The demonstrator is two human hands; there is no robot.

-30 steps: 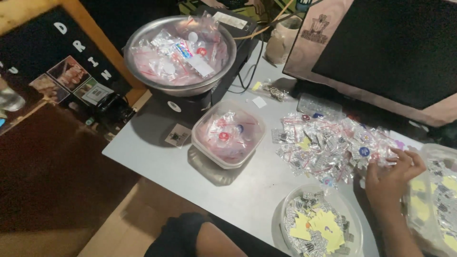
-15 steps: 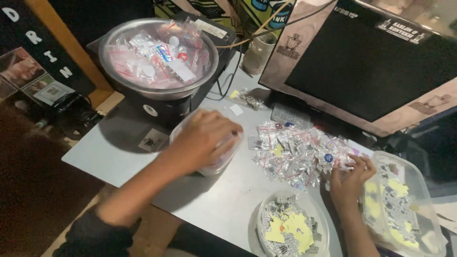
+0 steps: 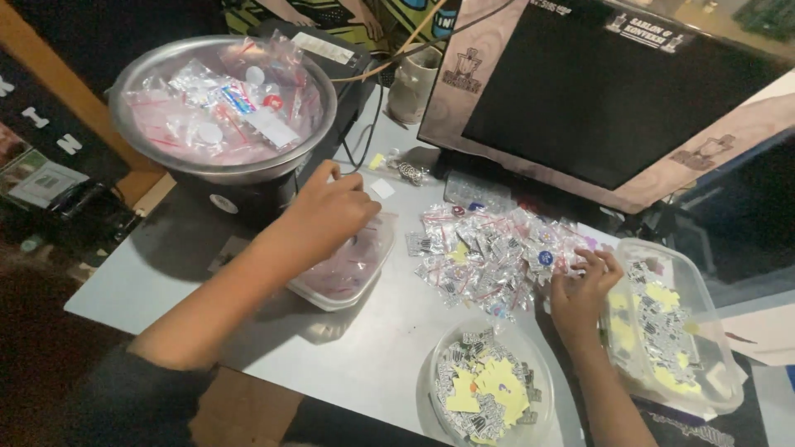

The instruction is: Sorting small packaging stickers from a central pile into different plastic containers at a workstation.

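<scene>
Head view: a square clear plastic container (image 3: 344, 273) of small packets is seen left of centre in the frame, on the grey surface (image 3: 364, 356). The left hand (image 3: 327, 217) is laid over its upper rim, fingers curled downward; whether anything is pinched beneath them cannot be told. A heap of small clear packets (image 3: 489, 252) is spread just right of the container, in the middle of the frame. The right hand (image 3: 584, 290) is placed at the right edge of this heap, fingers bent and closed around a few of the packets.

Below the heap, at the lower centre, a round clear bowl (image 3: 489, 389) is seen, filled with small printed slips and yellow papers. At the right, a rectangular clear tub (image 3: 671, 331) with similar yellow pieces and slips is set just beside the right hand. In the upper left, a large metal bowl (image 3: 219, 108) piled with bagged items is raised on a dark stand, near the left hand. A dark monitor (image 3: 604, 91) with a pale frame is stood across the upper right, behind the heap. A pale cup (image 3: 410, 83) is seen at the upper centre, between the metal bowl and the monitor.
</scene>
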